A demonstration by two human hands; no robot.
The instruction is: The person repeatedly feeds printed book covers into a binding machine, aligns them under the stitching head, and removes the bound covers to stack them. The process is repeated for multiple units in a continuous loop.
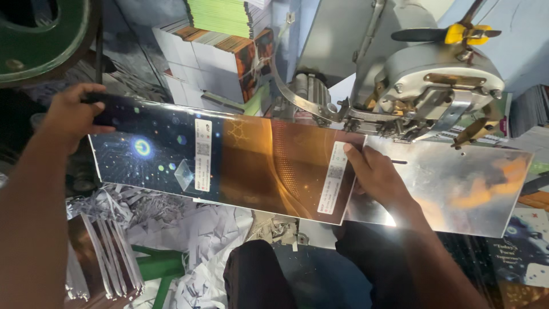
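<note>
Overhead, a grey metal stitching machine (423, 74) filled the far right of the scene, its head hanging above a shiny steel work plate (457, 183) that reached out toward the right edge. Laid across the middle was a long glossy printed sheet (240, 166), dark blue with glowing dots on its left half and amber-brown on its right, carrying two narrow white label strips. It lay tilted, its right end resting on the plate just under the machine head, apparently so that edge sat where the mechanism works.

Behind it, far and left of centre, stood stacks of bound booklets (223, 51), white-edged with green and orange covers. Near the left, heaps of pale paper trimmings (143, 229) lay below the sheet.

The left hand (71, 114) was closed around the sheet's far left corner, thumb on top and fingers curled beneath, seemingly holding that unsupported end level. The right hand (374, 171) lay mostly flat and open on the sheet's right end, fingers spread and pressing it down against the plate beside a white label, gripping nothing. A yellow-handled tool (457, 34) rested on top of the machine.
</note>
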